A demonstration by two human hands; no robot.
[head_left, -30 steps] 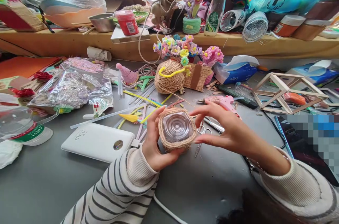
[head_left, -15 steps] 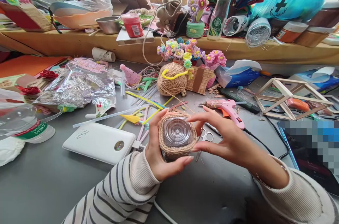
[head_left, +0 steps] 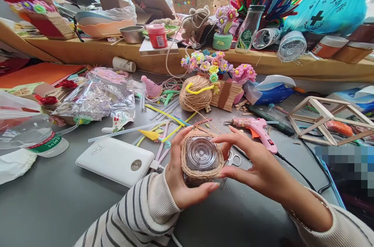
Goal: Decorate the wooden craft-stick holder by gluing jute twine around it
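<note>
A small clear plastic container [head_left: 201, 154], its round-ringed face tilted up toward me, has brown jute twine [head_left: 201, 173] wound around its edge. My left hand [head_left: 182, 177] grips the container from the left, with the thumb along its near side. At the right edge, the fingers and thumb of my right hand [head_left: 248, 157] press on the wound twine. A thin strand runs from the container back to a ball of twine [head_left: 195, 93] with a yellow pipe cleaner on it. The container's underside is hidden.
Right of centre lie a pink hot glue gun [head_left: 257, 129] and scissors [head_left: 233, 159]. A white power bank [head_left: 113, 161] lies left, beside straws. A wooden stick frame [head_left: 324, 118] stands right. Behind is a shelf [head_left: 99, 50] crowded with jars, bowls and pipe cleaners.
The whole view has shifted slightly, so everything sits a little further right and lower. Both hands keep nearly the same hold on the container and twine.
</note>
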